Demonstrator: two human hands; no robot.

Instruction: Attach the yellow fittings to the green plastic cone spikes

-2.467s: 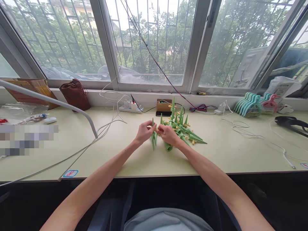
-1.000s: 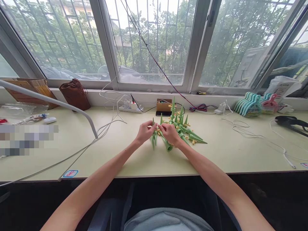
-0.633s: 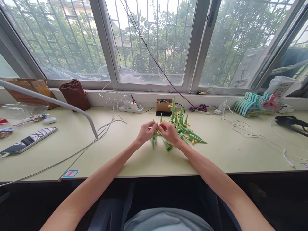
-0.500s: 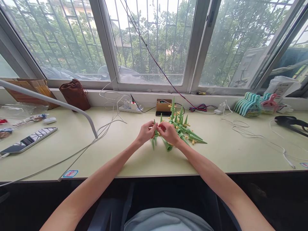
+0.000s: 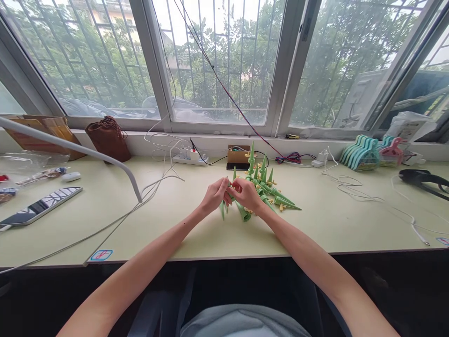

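Observation:
My left hand [image 5: 214, 194] is closed around a green plastic watering spike, mostly hidden by the fingers. My right hand [image 5: 247, 194] meets it at the fingertips, pinching at the spike's upper part; any small piece between those fingertips is too covered to make out. Below the hands, pointed green tips [image 5: 222, 210] show. A hollow green cone [image 5: 243, 213] lies on the table under my right hand, its open end toward me. Beyond and to the right is a pile of green spikes [image 5: 277, 191] with small yellow valves, several standing upright like the tall one [image 5: 251, 159].
Behind the pile stand a small cardboard box [image 5: 238, 152] and a power strip [image 5: 191, 160]. White cables [image 5: 154, 185] and a phone [image 5: 42, 206] lie left, near a brown pouch [image 5: 108, 140]. Teal hangers [image 5: 361, 152] and black headphones [image 5: 424, 178] are right.
My left fingers have wrapped further over the spike, hiding more of it. My right fingers have shifted slightly against it. The pile has stayed put.

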